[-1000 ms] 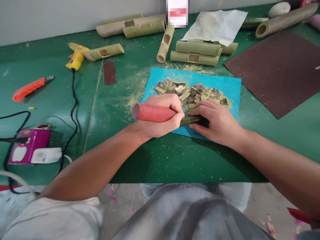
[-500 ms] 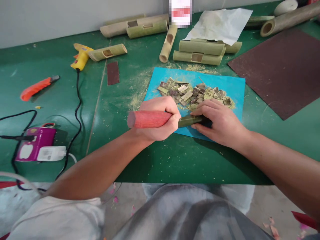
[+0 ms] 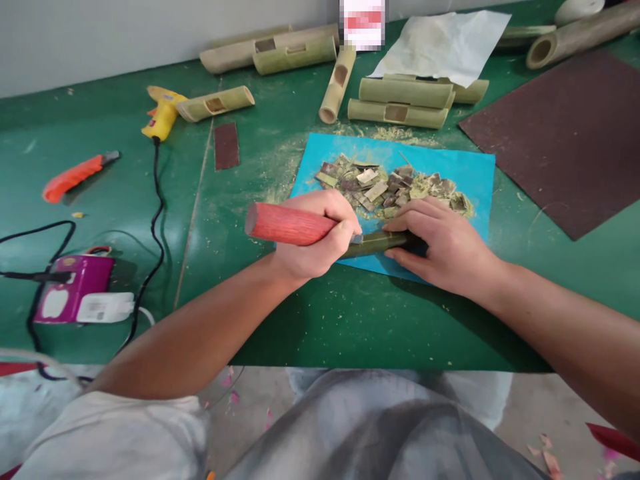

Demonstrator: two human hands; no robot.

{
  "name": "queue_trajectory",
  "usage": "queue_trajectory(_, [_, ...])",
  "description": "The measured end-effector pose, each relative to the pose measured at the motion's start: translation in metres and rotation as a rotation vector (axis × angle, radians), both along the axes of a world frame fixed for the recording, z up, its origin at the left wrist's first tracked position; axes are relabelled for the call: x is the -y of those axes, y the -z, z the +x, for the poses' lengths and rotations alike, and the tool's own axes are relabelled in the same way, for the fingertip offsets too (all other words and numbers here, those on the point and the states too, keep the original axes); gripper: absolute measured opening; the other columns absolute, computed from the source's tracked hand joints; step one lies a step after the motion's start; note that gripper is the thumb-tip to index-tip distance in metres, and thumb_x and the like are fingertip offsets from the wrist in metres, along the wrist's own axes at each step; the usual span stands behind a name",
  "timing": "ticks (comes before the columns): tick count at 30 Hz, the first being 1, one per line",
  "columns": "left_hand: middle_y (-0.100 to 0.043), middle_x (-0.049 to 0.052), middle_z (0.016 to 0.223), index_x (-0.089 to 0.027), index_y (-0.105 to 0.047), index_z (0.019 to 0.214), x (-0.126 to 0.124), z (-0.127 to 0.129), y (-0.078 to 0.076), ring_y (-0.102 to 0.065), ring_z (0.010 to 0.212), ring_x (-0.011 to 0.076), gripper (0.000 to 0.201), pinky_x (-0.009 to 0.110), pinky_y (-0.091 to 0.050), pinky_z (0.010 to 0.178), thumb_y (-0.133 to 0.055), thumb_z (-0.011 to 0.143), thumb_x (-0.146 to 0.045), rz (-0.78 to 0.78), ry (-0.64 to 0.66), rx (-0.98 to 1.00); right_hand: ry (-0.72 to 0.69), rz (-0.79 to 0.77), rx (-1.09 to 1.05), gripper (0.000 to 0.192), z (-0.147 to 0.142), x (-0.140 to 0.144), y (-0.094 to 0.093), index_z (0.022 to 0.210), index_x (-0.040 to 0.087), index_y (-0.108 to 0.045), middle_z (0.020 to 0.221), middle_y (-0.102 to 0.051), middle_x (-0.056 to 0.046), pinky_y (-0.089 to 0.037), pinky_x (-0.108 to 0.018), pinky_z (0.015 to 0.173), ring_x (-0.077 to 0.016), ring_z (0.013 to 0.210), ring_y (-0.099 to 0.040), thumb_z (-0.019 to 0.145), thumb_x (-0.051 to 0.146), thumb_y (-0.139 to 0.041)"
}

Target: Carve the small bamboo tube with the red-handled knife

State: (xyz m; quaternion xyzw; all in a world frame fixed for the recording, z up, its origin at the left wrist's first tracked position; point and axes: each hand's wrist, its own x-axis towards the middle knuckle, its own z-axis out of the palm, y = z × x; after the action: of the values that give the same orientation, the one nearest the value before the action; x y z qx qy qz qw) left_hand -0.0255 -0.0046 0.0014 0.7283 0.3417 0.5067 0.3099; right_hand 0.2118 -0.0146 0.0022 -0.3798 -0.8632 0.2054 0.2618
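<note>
My left hand (image 3: pixel 320 237) is closed around the red wooden handle (image 3: pixel 285 225) of a carving tool, its metal tip set against a dark green bamboo piece (image 3: pixel 373 243). My right hand (image 3: pixel 443 245) presses that bamboo piece down on the front edge of a blue mat (image 3: pixel 475 175). A pile of cut bamboo chips (image 3: pixel 390 188) lies on the mat just beyond my fingers. The far end of the bamboo piece is hidden under my right hand.
Several cut bamboo tubes (image 3: pixel 400 100) lie at the back of the green table. A yellow glue gun (image 3: pixel 161 115), an orange utility knife (image 3: pixel 75 176) and a purple device (image 3: pixel 73 297) with cables are on the left. Dark sandpaper (image 3: pixel 560 133) lies right, white paper (image 3: pixel 445 43) behind.
My left hand has drawn the red handle back to the left and tilted it, baring more of the bamboo piece and the metal tip. My right hand stays pressed on it.
</note>
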Motion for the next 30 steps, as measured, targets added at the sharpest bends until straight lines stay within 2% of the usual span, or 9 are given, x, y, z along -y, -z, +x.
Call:
queue_trajectory(6, [-0.071, 0.0, 0.068, -0.019, -0.067, 0.068, 0.001, 0.0023, 0.0005, -0.064, 0.056, 0.0104, 0.019, 0.026, -0.057, 0.058, -0.063, 0.086, -0.02, 0.035, -0.049, 0.082, -0.005, 0.017, 0.004, 0.01, 0.0005, -0.0003, 0.0009, 0.1, 0.021, -0.069, 0.099, -0.073, -0.011, -0.053, -0.046, 0.083, -0.03, 0.094, -0.065, 0.091, 0.025, -0.068])
queue_trajectory(12, [-0.074, 0.0, 0.074, -0.021, -0.071, 0.073, 0.0027, 0.0009, 0.0025, -0.066, 0.059, 0.0096, 0.017, 0.025, -0.057, 0.058, -0.066, 0.09, -0.022, 0.039, -0.063, 0.114, -0.005, 0.039, 0.01, 0.01, 0.0009, 0.0002, 0.0016, 0.1, 0.02, -0.069, 0.1, -0.073, -0.012, -0.053, -0.045, 0.081, -0.03, 0.093, -0.065, 0.092, 0.027, -0.067])
queue_trajectory(19, [-0.075, 0.001, 0.074, -0.02, -0.07, 0.073, -0.0004, 0.0007, 0.0027, -0.067, 0.059, 0.0103, 0.015, 0.025, -0.057, 0.058, -0.065, 0.088, -0.02, 0.013, 0.03, 0.095, 0.004, 0.006, 0.004, 0.009, 0.0003, 0.0002, 0.0019, 0.099, 0.022, -0.068, 0.099, -0.073, -0.01, -0.052, -0.045, 0.084, -0.0293, 0.094, -0.064, 0.091, 0.026, -0.068])
queue_trajectory(25, [-0.072, 0.0, 0.069, -0.018, -0.068, 0.07, -0.0033, 0.0012, 0.0057, -0.065, 0.056, 0.0088, 0.018, 0.022, -0.057, 0.057, -0.066, 0.087, -0.02, 0.088, -0.01, 0.14, -0.005, 0.036, -0.008, 0.01, 0.0009, 0.0001, 0.0031, 0.1, 0.021, -0.069, 0.1, -0.074, -0.011, -0.053, -0.045, 0.082, -0.0299, 0.094, -0.065, 0.091, 0.026, -0.069])
queue_trajectory(30, [-0.074, 0.001, 0.074, -0.018, -0.071, 0.074, -0.0034, -0.0005, 0.004, -0.069, 0.062, 0.011, 0.016, 0.023, -0.058, 0.058, -0.066, 0.089, -0.021, 0.069, 0.045, 0.097, -0.011, 0.041, -0.004, 0.01, 0.0009, 0.0001, 0.0028, 0.1, 0.02, -0.069, 0.1, -0.074, -0.012, -0.053, -0.045, 0.082, -0.0301, 0.093, -0.065, 0.092, 0.026, -0.068])
